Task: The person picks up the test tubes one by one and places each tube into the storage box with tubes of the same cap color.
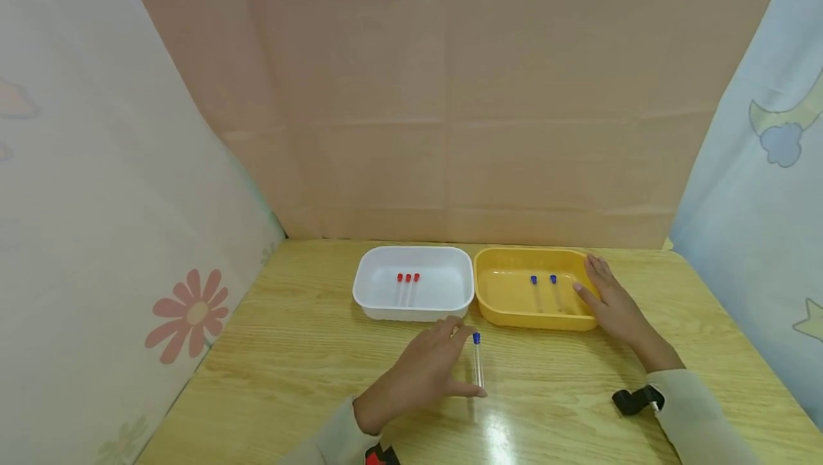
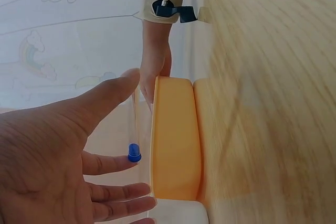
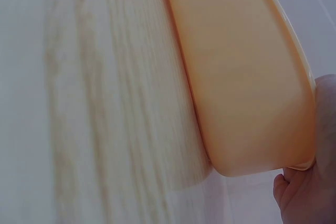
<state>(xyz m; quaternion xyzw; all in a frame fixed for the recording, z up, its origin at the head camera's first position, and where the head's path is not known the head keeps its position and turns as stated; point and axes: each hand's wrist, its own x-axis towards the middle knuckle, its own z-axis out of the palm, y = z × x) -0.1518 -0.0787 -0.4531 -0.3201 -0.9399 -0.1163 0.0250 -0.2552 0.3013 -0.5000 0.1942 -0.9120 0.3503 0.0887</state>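
My left hand (image 1: 424,365) pinches a clear test tube (image 1: 479,361) lengthwise, thumb at its bare end and forefinger at its blue cap (image 2: 134,153). The other left fingers stretch out past the cap. This tube is above the table, in front of the two trays. At the right end of the yellow tray (image 1: 540,321), my right hand (image 1: 619,311) holds the rim, with the thumb over the inner side and the fingers outside. Two blue-capped tubes (image 1: 537,295) lie in that tray. Much of the right hand is out of frame in the right wrist view.
A white tray (image 1: 411,313) stands directly left of the yellow one and holds three red-capped tubes (image 1: 408,290). Behind both trays hangs a tan cloth (image 1: 444,165), with printed curtains (image 1: 128,165) at the sides. Wood-grain table surface (image 1: 283,379) extends left of my left hand.
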